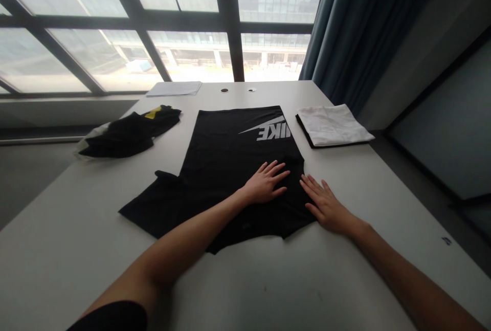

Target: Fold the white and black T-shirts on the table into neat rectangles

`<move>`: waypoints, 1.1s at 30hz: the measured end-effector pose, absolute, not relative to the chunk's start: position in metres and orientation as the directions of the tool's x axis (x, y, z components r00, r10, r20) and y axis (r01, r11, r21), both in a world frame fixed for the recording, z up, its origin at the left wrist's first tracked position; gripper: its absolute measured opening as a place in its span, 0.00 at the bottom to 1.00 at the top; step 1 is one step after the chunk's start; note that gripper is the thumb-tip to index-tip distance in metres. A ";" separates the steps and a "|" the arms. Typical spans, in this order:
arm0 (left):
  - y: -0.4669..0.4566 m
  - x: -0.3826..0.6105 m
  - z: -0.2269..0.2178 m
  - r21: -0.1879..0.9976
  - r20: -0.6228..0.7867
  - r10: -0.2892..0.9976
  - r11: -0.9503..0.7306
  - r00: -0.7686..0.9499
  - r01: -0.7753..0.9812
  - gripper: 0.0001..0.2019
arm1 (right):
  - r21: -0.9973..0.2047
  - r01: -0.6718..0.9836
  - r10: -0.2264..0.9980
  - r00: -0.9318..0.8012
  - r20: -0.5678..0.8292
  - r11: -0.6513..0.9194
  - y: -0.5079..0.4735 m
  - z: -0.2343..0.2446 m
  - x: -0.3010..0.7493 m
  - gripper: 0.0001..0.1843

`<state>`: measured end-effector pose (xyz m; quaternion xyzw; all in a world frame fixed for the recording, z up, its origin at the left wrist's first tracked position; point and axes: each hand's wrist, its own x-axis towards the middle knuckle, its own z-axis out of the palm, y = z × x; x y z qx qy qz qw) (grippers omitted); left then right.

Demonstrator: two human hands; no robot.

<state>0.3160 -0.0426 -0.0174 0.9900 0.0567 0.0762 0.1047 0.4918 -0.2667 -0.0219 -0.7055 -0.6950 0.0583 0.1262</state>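
Observation:
A black T-shirt with a white printed logo lies spread on the white table, its neck end toward me and its hem toward the window. The left sleeve sticks out to the side; the right side is folded inward, cutting off part of the logo. My left hand rests flat on the shirt, fingers spread, right of its middle. At the shirt's right edge lies my right hand, fingers stretched out, its fingertips on or beside the cloth. Neither hand grips anything.
On the right of the table lies a folded white cloth on top of a black one. A heap of black clothes with a yellow patch sits at the left edge. Papers lie near the window, and a blue curtain hangs at the right.

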 end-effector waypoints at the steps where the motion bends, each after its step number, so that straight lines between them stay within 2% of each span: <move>1: -0.042 0.316 -0.017 0.217 0.135 0.128 -0.971 0.983 0.097 0.31 | -0.286 0.958 0.996 0.029 0.087 -0.003 -0.267 -0.021 0.494 0.36; 5: -0.042 0.316 -0.016 0.229 0.131 0.121 -0.969 0.984 0.089 0.31 | -0.396 0.918 0.985 0.096 0.144 -0.031 -0.268 -0.019 0.498 0.33; 7: -0.042 0.316 -0.017 0.238 0.142 0.121 -0.968 0.982 0.085 0.33 | -0.414 0.909 0.971 0.140 0.192 -0.049 -0.267 -0.019 0.498 0.31; 12: -0.042 0.317 -0.021 0.214 0.126 0.129 -0.972 0.984 0.100 0.36 | -0.356 0.930 0.959 0.176 0.222 -0.088 -0.243 -0.017 0.495 0.31; 17: -0.042 0.318 -0.023 0.180 0.126 0.123 -0.979 0.984 0.099 0.38 | -0.322 0.941 0.967 0.174 0.185 -0.108 -0.192 -0.015 0.504 0.31; 22: -0.043 0.317 -0.022 0.170 0.123 0.126 -0.980 0.984 0.104 0.37 | -0.230 0.960 0.977 0.186 0.109 -0.157 -0.163 -0.024 0.514 0.32; 27: -0.044 0.318 -0.022 0.166 0.108 0.127 -0.980 0.986 0.108 0.37 | -0.259 0.952 0.978 0.192 0.086 -0.164 -0.164 -0.032 0.519 0.34; 31: -0.044 0.318 -0.022 0.170 0.124 0.120 -0.981 0.985 0.098 0.37 | -0.360 0.915 0.939 0.272 0.211 -0.185 -0.168 -0.028 0.527 0.32; 33: -0.044 0.317 -0.022 0.174 0.127 0.121 -0.980 0.985 0.098 0.38 | -0.368 0.910 0.914 0.303 0.270 -0.193 -0.170 -0.026 0.531 0.32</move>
